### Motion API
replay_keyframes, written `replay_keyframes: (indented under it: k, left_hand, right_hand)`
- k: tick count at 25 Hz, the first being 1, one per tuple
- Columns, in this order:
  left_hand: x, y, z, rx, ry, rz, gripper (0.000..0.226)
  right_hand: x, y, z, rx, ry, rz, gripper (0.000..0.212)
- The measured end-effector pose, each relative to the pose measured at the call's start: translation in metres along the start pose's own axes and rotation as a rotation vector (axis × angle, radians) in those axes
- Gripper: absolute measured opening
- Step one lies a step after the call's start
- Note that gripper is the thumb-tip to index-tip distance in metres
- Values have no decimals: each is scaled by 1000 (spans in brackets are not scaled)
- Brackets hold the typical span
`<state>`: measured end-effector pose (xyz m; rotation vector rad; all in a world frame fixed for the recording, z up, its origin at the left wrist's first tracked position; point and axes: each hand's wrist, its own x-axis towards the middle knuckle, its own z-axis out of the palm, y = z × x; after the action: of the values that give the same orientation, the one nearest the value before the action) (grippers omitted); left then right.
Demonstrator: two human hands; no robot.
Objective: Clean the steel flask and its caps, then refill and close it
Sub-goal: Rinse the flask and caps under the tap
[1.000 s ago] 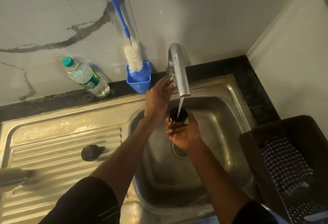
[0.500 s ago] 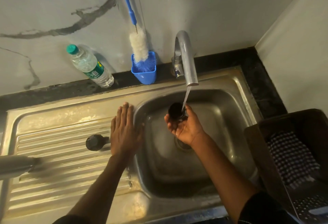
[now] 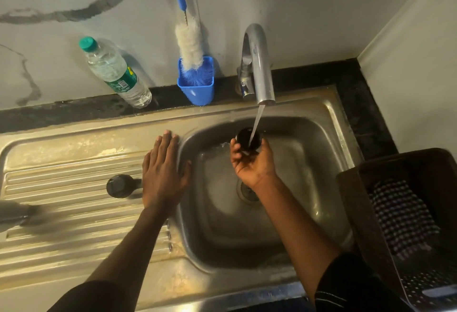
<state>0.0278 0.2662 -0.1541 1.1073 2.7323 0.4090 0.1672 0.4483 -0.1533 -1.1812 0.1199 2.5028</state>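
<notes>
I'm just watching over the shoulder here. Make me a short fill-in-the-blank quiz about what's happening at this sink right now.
1. The right hand holds a dark cap under the running ____.
2. The left hand lies flat on the sink's ____ drainboard.
3. The bottle brush stands in a ____ holder.
4. The plastic water bottle has a ____ cap.

Missing words: tap; ribbed; blue; green
</notes>
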Motion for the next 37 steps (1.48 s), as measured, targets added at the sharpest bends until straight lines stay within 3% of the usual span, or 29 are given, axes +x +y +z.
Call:
replay_keyframes:
  k: [3,6,10,11,13,15,17,20,22,23,25,28,30,33,35,37]
  left_hand:
    - [0,3,-2,-9,9,-1,71]
    - [1,2,-3,-9,18,3,72]
    - [-1,4,-4,-8,12,3,73]
    - [0,4,-4,-8,14,1,73]
    - [1,2,-3,-6,12,-6,73]
    - [0,3,-2,-4,-1,-7,73]
    - [-1,3,-4,-10,0,0,73]
    - [-1,3,-4,-12,0,2,76]
    - [-1,3,-4,-7,0,4,77]
    - [0,3,-4,-9,0,3,77]
    - [0,2,-4,-9,0,8,77]
    - [0,1,-3,-2,5,8,77]
    - [0,0,-2,2,-2,8,77]
    - [-1,0,-2,-1,-5,10,77]
    - [0,1,-3,-9,-4,9,77]
    - [-1,3,-4,-11,-7,3,78]
  right_hand:
    - [-1,2,-7,-278,125,84,58]
    - [-1,-3,-10,-213,214,26,52]
    - [-6,-3,-15,-359,180,8,51]
    - [-4,-2,-19,-416,204,-49,48]
    - [2,-4,-31,-670,235,-356,45]
    - [2,-14,-36,-1098,203,-710,66]
    - [-4,-22,-36,-1255,77,-860,76]
    - [-7,-25,-34,-991,-1,-769,73]
    - [-3,-21,-24,-645,-12,-602,56]
    - [-3,-18,-20,-586,-13,-541,44]
    - [-5,-17,-24,-762,18,-550,43]
    - [-7,-23,-38,-1068,-7,-705,68]
    - [-1,-26,-35,-898,-10,-676,70]
    - [6,-21,-18,-391,-55,-365,56]
    - [3,-12,-19,-295,-76,-171,46]
    - [0,-8,-27,-262,-47,-93,46]
